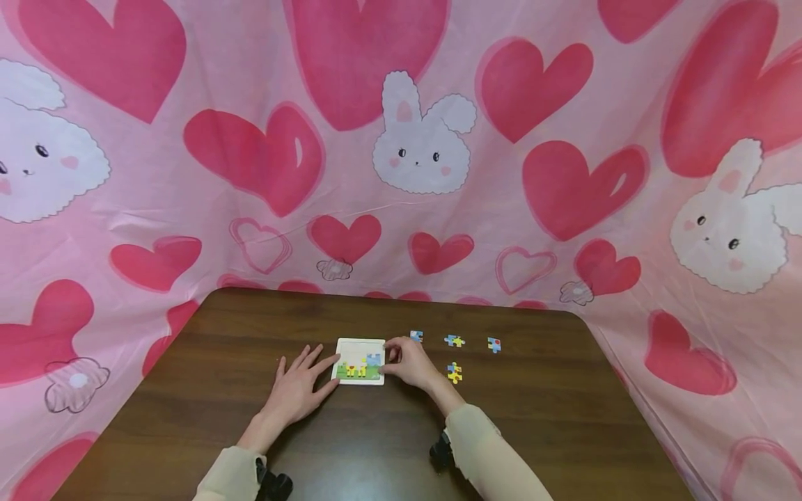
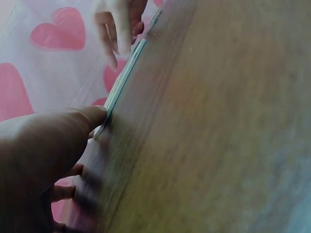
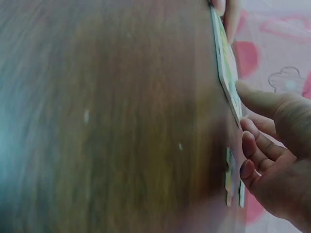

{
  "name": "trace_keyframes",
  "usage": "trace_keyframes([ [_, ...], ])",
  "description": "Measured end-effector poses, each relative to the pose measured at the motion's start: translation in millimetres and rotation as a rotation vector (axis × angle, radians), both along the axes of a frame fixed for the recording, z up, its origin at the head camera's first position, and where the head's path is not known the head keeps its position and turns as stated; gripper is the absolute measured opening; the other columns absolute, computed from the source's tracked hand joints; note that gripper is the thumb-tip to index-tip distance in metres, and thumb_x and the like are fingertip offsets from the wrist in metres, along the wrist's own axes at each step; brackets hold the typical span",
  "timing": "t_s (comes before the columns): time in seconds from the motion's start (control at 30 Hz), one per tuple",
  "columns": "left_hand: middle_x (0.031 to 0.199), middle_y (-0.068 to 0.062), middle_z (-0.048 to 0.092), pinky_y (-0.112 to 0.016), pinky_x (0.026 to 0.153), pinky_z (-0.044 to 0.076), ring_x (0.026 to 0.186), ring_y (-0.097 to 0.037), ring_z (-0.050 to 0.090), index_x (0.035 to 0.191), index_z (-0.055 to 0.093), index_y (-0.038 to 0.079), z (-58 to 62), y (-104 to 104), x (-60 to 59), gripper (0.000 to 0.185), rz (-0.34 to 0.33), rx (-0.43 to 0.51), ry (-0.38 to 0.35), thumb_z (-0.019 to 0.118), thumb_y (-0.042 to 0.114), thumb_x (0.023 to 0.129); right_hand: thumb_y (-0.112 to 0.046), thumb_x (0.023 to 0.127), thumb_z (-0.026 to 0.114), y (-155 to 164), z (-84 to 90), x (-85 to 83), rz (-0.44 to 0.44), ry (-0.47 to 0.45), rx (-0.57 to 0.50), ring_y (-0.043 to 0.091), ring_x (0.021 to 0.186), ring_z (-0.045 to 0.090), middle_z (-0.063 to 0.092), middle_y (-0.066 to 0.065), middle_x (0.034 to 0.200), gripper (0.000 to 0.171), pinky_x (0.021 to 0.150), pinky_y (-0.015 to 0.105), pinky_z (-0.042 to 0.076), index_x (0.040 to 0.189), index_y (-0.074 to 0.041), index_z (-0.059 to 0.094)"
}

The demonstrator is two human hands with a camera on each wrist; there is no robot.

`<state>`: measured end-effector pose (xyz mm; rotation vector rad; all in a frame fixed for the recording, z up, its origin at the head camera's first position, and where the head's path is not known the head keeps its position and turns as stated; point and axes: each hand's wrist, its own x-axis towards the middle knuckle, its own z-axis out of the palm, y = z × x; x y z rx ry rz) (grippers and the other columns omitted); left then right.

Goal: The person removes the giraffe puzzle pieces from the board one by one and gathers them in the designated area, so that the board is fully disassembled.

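Lying near the middle of a dark wooden table (image 1: 532,417), one white puzzle tray (image 1: 360,361) holds a partly built picture — green along the bottom, yellow figures, a blue patch at its upper right. Count of loose pieces on the table to the right of the tray: four. One blue piece (image 1: 416,337) sits just beyond the right hand; a blue-and-yellow piece (image 1: 454,341) lies further right; a blue-and-red piece (image 1: 494,344) lies furthest right; a yellow piece (image 1: 454,374) lies nearer the person, beside the right wrist.

Two hands are in view, one at each side of the tray. The left hand (image 1: 299,386) lies flat on the table with fingers straight and spread; its fingertips touch the tray's left edge, and it grips nothing. The left wrist view confirms a fingertip (image 2: 97,114) against the tray's thin edge.

The right hand (image 1: 409,363) rests at the tray's right edge, fingers bent, tips at the upper right corner by the blue patch. The right wrist view shows one finger (image 3: 257,99) touching the tray's edge while the others curl loosely — whether a piece is pinched under them cannot be told.

A pink cloth (image 1: 564,139) printed with hearts and rabbits surrounds the table on three sides.
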<state>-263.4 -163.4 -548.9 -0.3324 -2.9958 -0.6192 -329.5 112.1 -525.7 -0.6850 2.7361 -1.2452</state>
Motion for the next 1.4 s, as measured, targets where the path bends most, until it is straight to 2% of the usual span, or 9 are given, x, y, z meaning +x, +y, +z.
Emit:
trace_keyframes([
  [0.3, 0.172, -0.021, 0.048, -0.088, 0.124, 0.019, 0.163, -0.049, 0.038, 0.157, 0.063, 0.025, 0.8, 0.0, 0.1, 0.057, 0.001, -0.002, 0.002, 0.071, 0.046, 0.105, -0.010, 0.088, 0.092, -10.1, -7.9, -0.1, -0.015, 0.012, 0.011, 0.010, 0.078, 0.050, 0.063, 0.008, 0.089, 0.026, 0.073, 0.024, 0.046, 0.104, 0.002, 0.075],
  [0.5, 0.172, -0.021, 0.048, -0.088, 0.124, 0.019, 0.163, -0.049, 0.038, 0.157, 0.063, 0.025, 0.7, -0.1, -0.1, 0.057, 0.000, -0.003, 0.002, 0.071, 0.046, 0.105, -0.014, 0.090, 0.090, -8.7, -23.6, -2.4, -0.014, 0.129, -0.012, 0.011, 0.076, 0.051, 0.060, 0.005, 0.093, 0.028, 0.070, 0.025, 0.046, 0.105, 0.000, 0.070],
  [0.63, 0.171, -0.021, 0.048, -0.088, 0.124, 0.020, 0.163, -0.049, 0.038, 0.157, 0.063, 0.025, 0.6, 0.0, 0.2, 0.057, -0.002, -0.001, 0.002, 0.071, 0.046, 0.105, -0.011, 0.089, 0.091, -10.2, -16.5, 4.7, -0.011, 0.123, -0.042, 0.013, 0.080, 0.053, 0.063, 0.011, 0.099, 0.031, 0.073, 0.027, 0.047, 0.107, 0.001, 0.068],
  [0.73, 0.172, -0.021, 0.048, -0.088, 0.124, 0.019, 0.164, -0.049, 0.037, 0.157, 0.063, 0.025, 0.2, -0.1, 0.4, 0.057, -0.001, 0.003, -0.001, 0.072, 0.047, 0.104, -0.007, 0.087, 0.090, -10.5, -20.8, 4.1, 0.003, 0.155, -0.067, 0.013, 0.080, 0.055, 0.066, 0.012, 0.099, 0.030, 0.073, 0.027, 0.048, 0.106, 0.000, 0.067],
  [0.97, 0.172, -0.021, 0.048, -0.088, 0.124, 0.019, 0.164, -0.049, 0.037, 0.156, 0.063, 0.025, -0.8, -0.2, 0.3, 0.058, 0.002, 0.005, -0.001, 0.072, 0.048, 0.104, -0.008, 0.090, 0.088, -10.9, -46.8, -8.5, -0.015, 0.247, -0.054, 0.003, 0.076, 0.055, 0.069, -0.001, 0.091, 0.025, 0.070, 0.020, 0.047, 0.107, -0.006, 0.071],
  [1.1, 0.172, -0.021, 0.048, -0.088, 0.124, 0.019, 0.164, -0.049, 0.037, 0.156, 0.063, 0.025, -1.0, -0.5, 0.7, 0.057, 0.003, 0.002, -0.003, 0.072, 0.048, 0.104, -0.005, 0.088, 0.088, -11.3, -36.1, -0.7, 0.007, 0.279, -0.081, 0.006, 0.074, 0.055, 0.069, 0.005, 0.088, 0.024, 0.068, 0.024, 0.048, 0.107, 0.000, 0.073],
  [1.17, 0.172, -0.021, 0.047, -0.088, 0.124, 0.019, 0.164, -0.049, 0.037, 0.157, 0.063, 0.025, -0.8, -0.6, 1.0, 0.057, 0.002, 0.001, -0.006, 0.072, 0.048, 0.104, -0.004, 0.088, 0.087, -11.9, -38.1, -0.5, 0.010, 0.308, -0.081, 0.006, 0.073, 0.055, 0.069, 0.005, 0.087, 0.024, 0.066, 0.024, 0.048, 0.108, 0.000, 0.074],
  [1.33, 0.172, -0.020, 0.047, -0.088, 0.124, 0.020, 0.164, -0.048, 0.038, 0.156, 0.063, 0.025, 0.1, 0.0, 1.1, 0.057, -0.001, 0.001, -0.007, 0.071, 0.048, 0.104, -0.008, 0.090, 0.087, -13.3, -49.1, -4.0, -0.026, 0.306, -0.084, 0.003, 0.073, 0.054, 0.068, -0.001, 0.087, 0.023, 0.066, 0.020, 0.046, 0.109, -0.004, 0.074],
  [1.4, 0.172, -0.020, 0.048, -0.088, 0.124, 0.020, 0.164, -0.048, 0.038, 0.156, 0.063, 0.026, 0.3, 0.3, 1.1, 0.057, -0.001, 0.003, -0.007, 0.071, 0.048, 0.105, -0.007, 0.089, 0.088, -14.4, -43.0, 0.3, -0.040, 0.262, -0.113, 0.004, 0.073, 0.054, 0.068, 0.002, 0.088, 0.023, 0.066, 0.020, 0.046, 0.108, -0.003, 0.074],
])
